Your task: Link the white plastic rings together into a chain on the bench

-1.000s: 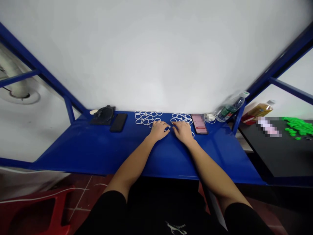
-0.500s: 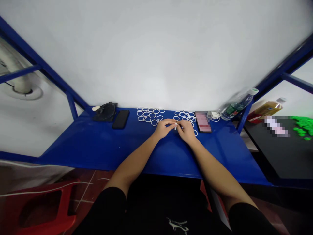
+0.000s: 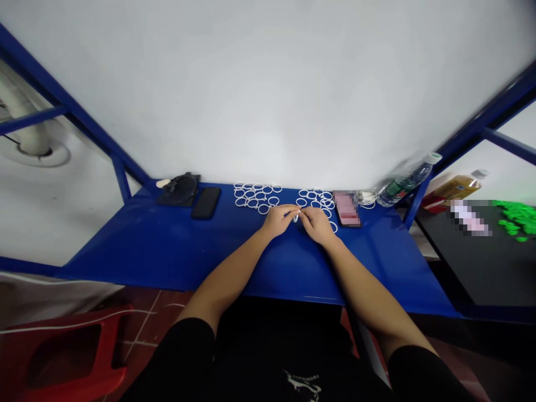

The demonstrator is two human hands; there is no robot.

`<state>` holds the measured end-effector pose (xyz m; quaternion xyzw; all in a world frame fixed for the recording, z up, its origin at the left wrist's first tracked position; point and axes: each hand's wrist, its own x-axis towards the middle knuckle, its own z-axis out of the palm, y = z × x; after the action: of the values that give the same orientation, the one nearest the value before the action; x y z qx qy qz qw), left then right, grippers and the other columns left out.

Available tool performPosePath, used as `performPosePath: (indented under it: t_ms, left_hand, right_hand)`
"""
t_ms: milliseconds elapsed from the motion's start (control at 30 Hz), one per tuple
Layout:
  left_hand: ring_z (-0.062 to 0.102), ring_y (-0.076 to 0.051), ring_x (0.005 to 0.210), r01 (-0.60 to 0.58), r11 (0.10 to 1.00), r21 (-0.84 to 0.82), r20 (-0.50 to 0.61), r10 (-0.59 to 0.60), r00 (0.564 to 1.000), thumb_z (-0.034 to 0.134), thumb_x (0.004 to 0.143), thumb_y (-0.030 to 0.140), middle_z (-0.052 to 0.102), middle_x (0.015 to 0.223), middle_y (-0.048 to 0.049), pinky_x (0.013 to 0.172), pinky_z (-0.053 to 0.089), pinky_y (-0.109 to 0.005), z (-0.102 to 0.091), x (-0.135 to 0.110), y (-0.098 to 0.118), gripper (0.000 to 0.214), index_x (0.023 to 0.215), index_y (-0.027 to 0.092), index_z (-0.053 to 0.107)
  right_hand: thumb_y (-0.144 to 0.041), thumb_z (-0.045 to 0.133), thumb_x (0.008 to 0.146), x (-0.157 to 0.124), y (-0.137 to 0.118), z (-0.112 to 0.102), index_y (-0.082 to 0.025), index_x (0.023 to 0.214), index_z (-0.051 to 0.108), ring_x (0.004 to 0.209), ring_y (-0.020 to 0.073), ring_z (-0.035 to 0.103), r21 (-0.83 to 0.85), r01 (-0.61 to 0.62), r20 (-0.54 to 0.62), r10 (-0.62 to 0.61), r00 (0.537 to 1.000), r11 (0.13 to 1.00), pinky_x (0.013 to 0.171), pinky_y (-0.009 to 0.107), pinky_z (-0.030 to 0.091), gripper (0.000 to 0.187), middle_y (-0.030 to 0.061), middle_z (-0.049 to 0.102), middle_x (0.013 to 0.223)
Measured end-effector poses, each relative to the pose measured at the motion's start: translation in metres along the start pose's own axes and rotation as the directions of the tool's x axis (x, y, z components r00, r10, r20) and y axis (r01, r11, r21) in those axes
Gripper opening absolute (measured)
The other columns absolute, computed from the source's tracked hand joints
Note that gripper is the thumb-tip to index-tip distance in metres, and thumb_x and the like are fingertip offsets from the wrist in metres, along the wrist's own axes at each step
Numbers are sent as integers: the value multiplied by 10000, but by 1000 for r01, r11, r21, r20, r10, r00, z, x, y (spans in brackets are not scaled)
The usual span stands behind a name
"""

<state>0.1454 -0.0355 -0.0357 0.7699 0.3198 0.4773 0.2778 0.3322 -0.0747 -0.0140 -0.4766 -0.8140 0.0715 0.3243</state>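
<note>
Over the blue table, my left hand and my right hand meet fingertip to fingertip. Between them is a small white ring, seen nearly edge-on and partly covered by the fingers. Both hands are closed in a pinch on it. Several thin white rings lie in a cluster beyond my left hand. A second cluster of white rings lies behind and beside my right hand, which hides part of it.
A black phone and a crumpled black bag lie on the left. To the right are a lit phone, a white cable and a leaning plastic bottle. Green pieces rest on a black table. A red stool stands lower left.
The white ring between my fingertips has shifted slightly left and turned, showing more of its loop. My right fingertips have moved a little. The clusters stay in place.
</note>
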Motion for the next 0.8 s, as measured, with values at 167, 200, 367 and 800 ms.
performPosePath:
  t_ms: [167, 200, 367, 800]
  left_hand:
    - [753, -212, 1025, -5, 1000, -3, 9, 5, 1000, 639, 997, 318, 805, 1068, -45, 960, 592, -393, -2, 2, 3, 178, 998, 252, 804]
    - [744, -214, 1035, -14, 1000, 17, -3, 14, 1000, 643, 996, 321, 799, 1077, -51, 972, 583, -404, -3, 2, 3, 176, 997, 251, 804]
    - [677, -221, 1074, -80, 971, 226, 24, 77, 997, 655, 989, 300, 756, 1117, -68, 1010, 519, -438, -2, 1, 3, 184, 1101, 261, 797]
    - [600, -333, 1134, 104, 771, 628, 16, -146, 989, 756, 905, 310, 740, 1205, -100, 996, 396, -520, -33, -1, -27, 228, 1126, 262, 784]
  right_hand:
    - [-332, 411, 1082, 0, -2, -1, -201, 909, 695, 791, 211, 648, 32, -23, 13, 22, 1000, 999, 785, 335, 440, 358, 66, 721, 845]
    - [-339, 421, 1080, 1, -1, -2, -204, 918, 705, 794, 212, 656, 38, -34, 6, 34, 999, 999, 790, 336, 451, 354, 65, 730, 852]
    - [-376, 502, 1043, 1, 3, -7, -217, 1003, 740, 815, 225, 689, 82, -162, -141, 172, 975, 983, 793, 340, 504, 290, 70, 771, 921]
    - [-263, 665, 964, 0, 10, -11, -199, 1136, 757, 974, 237, 701, -108, 39, 219, -14, 976, 993, 909, 358, 489, 205, 87, 778, 1072]
